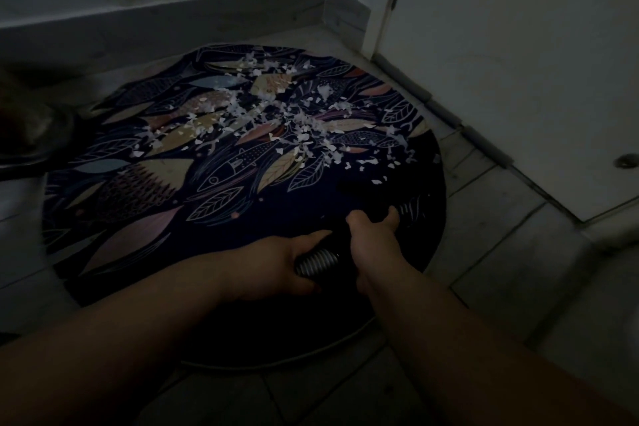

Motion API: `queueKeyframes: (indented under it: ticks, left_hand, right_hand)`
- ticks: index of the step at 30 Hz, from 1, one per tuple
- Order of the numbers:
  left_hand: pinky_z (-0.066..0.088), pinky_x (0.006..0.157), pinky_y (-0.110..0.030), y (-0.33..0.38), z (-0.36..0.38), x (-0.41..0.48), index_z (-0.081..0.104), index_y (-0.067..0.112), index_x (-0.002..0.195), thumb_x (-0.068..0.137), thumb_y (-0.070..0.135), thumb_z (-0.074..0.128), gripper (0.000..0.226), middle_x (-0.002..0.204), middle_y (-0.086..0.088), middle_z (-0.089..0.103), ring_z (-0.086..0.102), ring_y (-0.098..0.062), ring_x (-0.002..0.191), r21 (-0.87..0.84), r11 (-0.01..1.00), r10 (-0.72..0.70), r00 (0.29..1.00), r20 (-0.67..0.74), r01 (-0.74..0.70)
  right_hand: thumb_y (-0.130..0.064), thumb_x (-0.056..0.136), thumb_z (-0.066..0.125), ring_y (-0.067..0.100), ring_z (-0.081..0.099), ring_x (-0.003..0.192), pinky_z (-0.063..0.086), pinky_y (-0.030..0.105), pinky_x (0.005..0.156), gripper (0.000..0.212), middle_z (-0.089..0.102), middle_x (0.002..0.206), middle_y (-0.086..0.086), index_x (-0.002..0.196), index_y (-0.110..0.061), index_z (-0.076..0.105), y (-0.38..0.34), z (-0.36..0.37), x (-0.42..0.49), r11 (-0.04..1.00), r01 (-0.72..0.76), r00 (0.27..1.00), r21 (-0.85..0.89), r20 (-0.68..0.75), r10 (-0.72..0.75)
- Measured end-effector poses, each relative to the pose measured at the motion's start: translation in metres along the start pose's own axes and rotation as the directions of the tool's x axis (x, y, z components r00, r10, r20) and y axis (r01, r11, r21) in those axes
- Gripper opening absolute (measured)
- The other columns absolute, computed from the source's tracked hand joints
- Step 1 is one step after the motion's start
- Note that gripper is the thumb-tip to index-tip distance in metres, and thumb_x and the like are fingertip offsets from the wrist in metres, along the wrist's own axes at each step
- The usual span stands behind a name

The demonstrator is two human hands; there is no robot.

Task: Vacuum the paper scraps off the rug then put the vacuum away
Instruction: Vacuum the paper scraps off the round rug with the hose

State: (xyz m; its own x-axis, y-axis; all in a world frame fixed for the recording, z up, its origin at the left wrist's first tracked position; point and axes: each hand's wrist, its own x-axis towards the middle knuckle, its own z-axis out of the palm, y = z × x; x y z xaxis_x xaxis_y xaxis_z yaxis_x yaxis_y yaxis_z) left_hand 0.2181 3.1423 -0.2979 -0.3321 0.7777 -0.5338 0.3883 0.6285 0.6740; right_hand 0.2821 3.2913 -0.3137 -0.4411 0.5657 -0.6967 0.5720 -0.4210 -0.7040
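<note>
Low in the dim frame, both bare forearms reach forward over the near edge of a round rug (pixel 145 218). Left hand (pixel 273 266): fingers curled and clamped around a ribbed, silvery vacuum hose (pixel 316 261), of which only a short section shows between the two hands. Right hand (pixel 371 235): closed around a dark part of the vacuum just beyond that hose; the dark part merges with the dark rug, so its outline and its far end cannot be told. The two hands sit close together, the right slightly ahead of the left. Rug: dark ground with pale outlined leaves and fish in pink, tan and blue, lying flat on a floor (pixel 491 228) of light tiles. Paper scraps (pixel 269 111): many small white flakes scattered across the far half of the rug, thickest around its centre and thinning toward the right edge, a few lying nearest the right hand; the near part of the rug under the hands shows bare pattern. Beyond the rug a skirting board (pixel 173 21) runs along the wall, and a white door (pixel 518 62) stands at the right. A blurred dark object (pixel 31 135) sits at the left edge, overlapping the rug's rim; what it is cannot be told.
</note>
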Motion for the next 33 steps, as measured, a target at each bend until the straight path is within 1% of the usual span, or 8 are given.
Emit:
queueKeyframes:
  ticks: [6, 8, 11, 15, 20, 24, 27, 33]
  left_hand:
    - [0.039, 0.064, 0.002, 0.025, 0.012, 0.03, 0.009, 0.046, 0.146, 0.089, 0.027, 0.063, 0.081, 0.131, 0.009, 0.051, 0.052, 0.004, 0.085, 0.038, 0.998, 0.056, 0.996, 0.066, -0.058]
    - [0.038, 0.073, -0.004, 0.032, 0.019, 0.039, 0.007, 0.044, 0.148, 0.089, 0.029, 0.062, 0.082, 0.138, 0.005, 0.048, 0.051, -0.001, 0.096, 0.063, 0.996, 0.053, 0.996, 0.071, -0.057]
    - [0.038, 0.086, -0.013, 0.038, 0.025, 0.045, 0.006, 0.042, 0.148, 0.089, 0.031, 0.062, 0.082, 0.142, 0.003, 0.043, 0.051, -0.008, 0.111, 0.077, 0.995, 0.05, 0.996, 0.075, -0.056]
    - [0.038, 0.096, -0.016, 0.041, 0.033, 0.05, 0.005, 0.042, 0.148, 0.088, 0.031, 0.062, 0.084, 0.148, 0.002, 0.037, 0.048, -0.013, 0.123, 0.07, 0.996, 0.045, 0.997, 0.069, -0.05]
    - [0.038, 0.089, -0.014, 0.042, 0.036, 0.054, 0.007, 0.044, 0.147, 0.088, 0.029, 0.063, 0.083, 0.142, 0.001, 0.043, 0.05, -0.011, 0.117, 0.049, 0.998, 0.04, 0.999, 0.025, -0.042]
    - [0.039, 0.085, -0.015, 0.046, 0.034, 0.056, 0.009, 0.044, 0.147, 0.088, 0.027, 0.063, 0.081, 0.136, 0.0, 0.048, 0.053, -0.012, 0.11, 0.033, 0.999, 0.017, 1.0, -0.002, -0.017]
    - [0.041, 0.082, -0.016, 0.046, 0.033, 0.056, 0.007, 0.046, 0.146, 0.088, 0.028, 0.062, 0.082, 0.133, 0.001, 0.05, 0.054, -0.01, 0.102, 0.01, 1.0, -0.003, 1.0, -0.004, 0.003]
    - [0.037, 0.079, -0.011, 0.045, 0.029, 0.054, 0.004, 0.043, 0.147, 0.089, 0.03, 0.062, 0.083, 0.137, 0.003, 0.048, 0.052, -0.008, 0.11, 0.035, 0.999, -0.017, 1.0, -0.01, 0.017]
  right_hand:
    - [-0.026, 0.095, 0.051, 0.03, 0.049, 0.095, 0.05, 0.052, 0.092, 0.078, 0.043, 0.14, 0.016, 0.154, -0.036, 0.0, 0.002, -0.033, 0.006, 0.996, 0.083, 0.987, 0.028, -0.141, -0.078]
    - [-0.025, 0.096, 0.05, 0.028, 0.049, 0.091, 0.051, 0.053, 0.09, 0.078, 0.044, 0.138, 0.016, 0.154, -0.036, 0.0, 0.003, -0.044, 0.006, 0.994, 0.101, 0.983, 0.049, -0.16, -0.092]
    - [-0.024, 0.096, 0.049, 0.03, 0.051, 0.097, 0.051, 0.055, 0.09, 0.076, 0.044, 0.139, 0.016, 0.154, -0.035, 0.001, 0.004, -0.053, 0.007, 0.992, 0.111, 0.979, 0.052, -0.177, -0.101]
    - [-0.025, 0.096, 0.05, 0.032, 0.053, 0.102, 0.053, 0.052, 0.087, 0.076, 0.045, 0.138, 0.017, 0.154, -0.036, 0.002, 0.007, -0.06, 0.008, 0.992, 0.123, 0.978, 0.037, -0.177, -0.115]
    - [-0.024, 0.095, 0.051, 0.033, 0.054, 0.107, 0.054, 0.053, 0.086, 0.077, 0.044, 0.141, 0.014, 0.154, -0.037, 0.003, 0.005, -0.062, 0.014, 0.989, 0.131, 0.983, 0.062, -0.14, -0.121]
    - [-0.024, 0.095, 0.05, 0.028, 0.053, 0.092, 0.054, 0.045, 0.075, 0.078, 0.044, 0.126, 0.008, 0.154, -0.038, 0.002, 0.0, -0.062, 0.02, 0.989, 0.142, 0.984, 0.041, -0.111, -0.137]
    - [-0.025, 0.094, 0.05, 0.03, 0.053, 0.095, 0.054, 0.051, 0.082, 0.078, 0.044, 0.127, 0.01, 0.154, -0.039, 0.002, -0.004, -0.062, 0.024, 0.992, 0.126, 0.988, 0.013, -0.09, -0.125]
    - [-0.026, 0.093, 0.052, 0.036, 0.055, 0.105, 0.053, 0.057, 0.088, 0.08, 0.045, 0.137, 0.014, 0.153, -0.042, 0.002, -0.006, -0.056, 0.026, 0.995, 0.101, 0.992, 0.013, -0.073, -0.1]
